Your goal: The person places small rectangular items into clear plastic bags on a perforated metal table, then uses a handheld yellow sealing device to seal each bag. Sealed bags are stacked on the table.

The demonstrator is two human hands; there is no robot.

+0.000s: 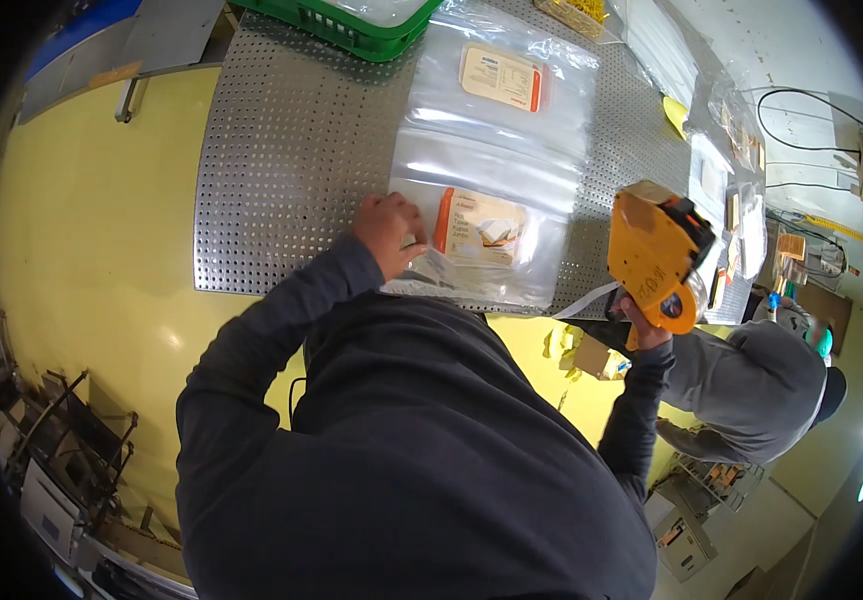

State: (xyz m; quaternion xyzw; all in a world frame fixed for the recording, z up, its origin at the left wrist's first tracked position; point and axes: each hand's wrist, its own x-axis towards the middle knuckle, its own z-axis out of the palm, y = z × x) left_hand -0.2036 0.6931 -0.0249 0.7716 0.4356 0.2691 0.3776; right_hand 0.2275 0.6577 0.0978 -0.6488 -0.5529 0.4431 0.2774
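Observation:
My left hand [390,232] presses down on the near left corner of a clear plastic bag [497,165] that lies on a perforated metal worktop [292,150]. A cream and orange label card [482,228] shows inside the bag just right of that hand, and a second similar card [501,77] lies farther up under plastic. My right hand [642,325] grips the handle of an orange label gun [657,255], held up beside the bag's right edge, above the worktop's near edge.
A green plastic crate [352,28] stands at the far edge of the worktop. More clear bags and small packets [732,180] lie along the right side. Another person in a grey hooded top [762,375] is at the right. Yellow floor [92,260] spreads to the left.

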